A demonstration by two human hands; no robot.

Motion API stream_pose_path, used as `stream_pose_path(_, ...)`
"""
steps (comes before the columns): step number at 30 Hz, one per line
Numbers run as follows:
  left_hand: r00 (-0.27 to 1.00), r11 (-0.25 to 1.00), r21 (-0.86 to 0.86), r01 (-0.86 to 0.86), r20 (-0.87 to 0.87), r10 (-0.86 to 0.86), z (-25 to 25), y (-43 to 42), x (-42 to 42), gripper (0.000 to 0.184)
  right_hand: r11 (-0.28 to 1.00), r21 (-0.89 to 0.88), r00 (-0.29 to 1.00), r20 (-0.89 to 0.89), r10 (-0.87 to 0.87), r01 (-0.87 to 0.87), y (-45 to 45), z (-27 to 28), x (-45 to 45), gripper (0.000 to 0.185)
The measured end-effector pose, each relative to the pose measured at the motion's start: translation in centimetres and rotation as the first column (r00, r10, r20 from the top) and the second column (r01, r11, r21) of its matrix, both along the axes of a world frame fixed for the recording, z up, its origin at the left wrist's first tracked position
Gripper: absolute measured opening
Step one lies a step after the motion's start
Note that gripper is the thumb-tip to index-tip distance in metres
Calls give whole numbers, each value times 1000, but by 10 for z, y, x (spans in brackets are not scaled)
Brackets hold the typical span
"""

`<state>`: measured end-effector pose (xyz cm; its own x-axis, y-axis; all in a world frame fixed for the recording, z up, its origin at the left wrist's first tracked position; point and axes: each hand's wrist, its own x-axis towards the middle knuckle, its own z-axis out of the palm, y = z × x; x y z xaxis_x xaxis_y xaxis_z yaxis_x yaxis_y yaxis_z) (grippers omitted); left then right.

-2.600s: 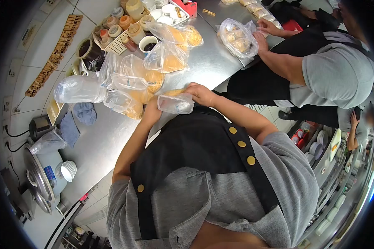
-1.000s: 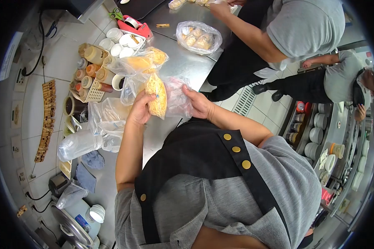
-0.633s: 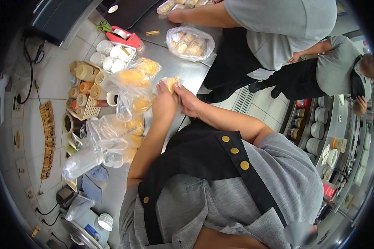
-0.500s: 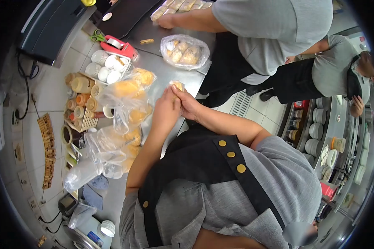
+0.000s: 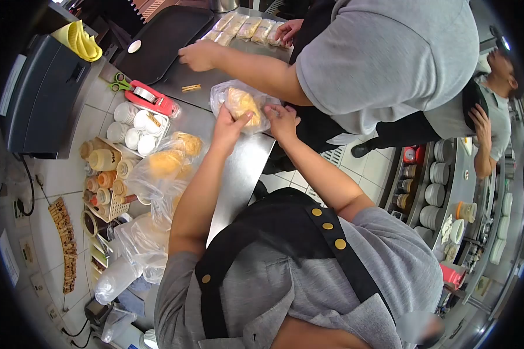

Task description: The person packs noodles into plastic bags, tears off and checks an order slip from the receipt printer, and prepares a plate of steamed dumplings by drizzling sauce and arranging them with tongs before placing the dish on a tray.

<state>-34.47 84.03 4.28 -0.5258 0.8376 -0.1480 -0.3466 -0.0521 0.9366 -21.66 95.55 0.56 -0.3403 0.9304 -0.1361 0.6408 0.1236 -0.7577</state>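
Observation:
A clear plastic bag [image 5: 218,93] with golden-yellow food in it sits on the steel counter in front of me. My left hand [image 5: 229,129] is closed at its near left side, thumb against a golden-yellow food portion [image 5: 239,102] in clear wrap at the mouth of the bag. On the right side, my right hand [image 5: 283,122] pinches the bag's plastic edge between bent fingers. How much lies beneath the portion is hidden.
Beyond the bag, a co-worker's hand [image 5: 198,56] reaches across near rows of wrapped packets [image 5: 247,28]. A black tray [image 5: 166,43], clothespin [image 5: 191,88], red tape dispenser [image 5: 157,100], white lids [image 5: 148,122], sauce bottles [image 5: 103,158] and bagged buns [image 5: 166,163] line the left.
My hands were together around a small wrapped portion; they have moved forward and parted, now at the bag. The co-worker's arm has shifted left, and a second hand shows by the packets.

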Motion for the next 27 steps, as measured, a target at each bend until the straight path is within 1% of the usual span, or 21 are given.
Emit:
stream_pose_path(1,998,999,-3,-32,-58,32,-9,14,-1,55,993,-48,993,44,113,-111,11,-11,0,38)
stream_pose_path(2,991,993,115,-31,-125,45,-18,29,1,53,971,-100,970,83,226,-218,21,-23,2,35)
stream_pose_path(3,992,993,117,-30,-121,44,-34,40,0,53,971,-99,970,88,225,-216,25,-27,5,35)
stream_pose_path(5,892,999,-17,43,-449,-46,-61,57,-2,61,938,75,939,94,330,-337,28,-30,12,43)
stream_pose_path(6,892,944,-272,186,-356,-278,-66,60,-4,65,940,75,940,97,326,-333,25,-23,14,43)
stream_pose_path(7,893,944,-269,189,-353,-280,-59,63,3,65,950,61,949,97,300,-307,19,-7,15,45)
stream_pose_path(8,811,933,-351,84,-520,-268,-53,65,17,63,958,46,956,98,277,-283,15,3,16,47)
stream_pose_path(9,750,920,-388,61,-590,-299,-51,65,20,68,957,47,954,106,280,-286,14,-6,19,47)
stream_pose_path(10,682,906,-422,34,-653,-330,-50,65,24,74,963,135,972,41,229,-233,14,-22,22,47)
stream_pose_path(11,637,894,-448,13,-685,-353,-49,63,22,72,959,221,982,-24,186,-176,13,-37,26,48)
stream_pose_path(13,567,872,-490,-9,-720,-399,-45,53,18,68,873,468,952,-180,247,-138,3,-6,5,35)
stream_pose_path(14,540,863,-505,-24,-733,-414,-44,52,19,66,768,596,881,-201,428,-237,-14,23,-22,28)
stream_pose_path(15,510,854,-519,-45,-747,-427,-44,50,23,65,588,713,739,-147,658,-382,-37,51,-55,22)
stream_pose_path(16,489,847,-527,-63,-757,-434,-43,50,26,63,263,814,503,41,863,-519,-71,74,-95,17)
stream_pose_path(17,466,843,-532,-83,-768,-439,-42,52,28,61,-148,823,216,310,926,-548,-115,92,-140,13)
stream_pose_path(18,444,838,-536,-102,-779,-443,-43,56,31,59,-558,701,-121,571,812,-444,-163,85,-186,11)
stream_pose_path(19,422,837,-535,-118,-790,-445,-45,59,34,58,-736,586,-309,670,675,-339,-187,96,-214,14)
stream_pose_path(21,386,836,-528,-152,-810,-441,-52,68,37,55,-533,642,-161,545,823,-552,-152,134,-205,16)
stream_pose_path(23,356,834,-519,-186,-827,-435,-56,77,42,51,-414,751,45,506,861,-514,-112,159,-202,11)
stream_pose_path(25,323,833,-503,-228,-847,-423,-56,85,48,49,-347,736,211,548,809,-582,-81,186,-201,9)
stream_pose_path(27,278,822,-497,-278,-861,-426,-59,89,46,46,-316,735,296,571,765,-600,-50,237,-177,12)
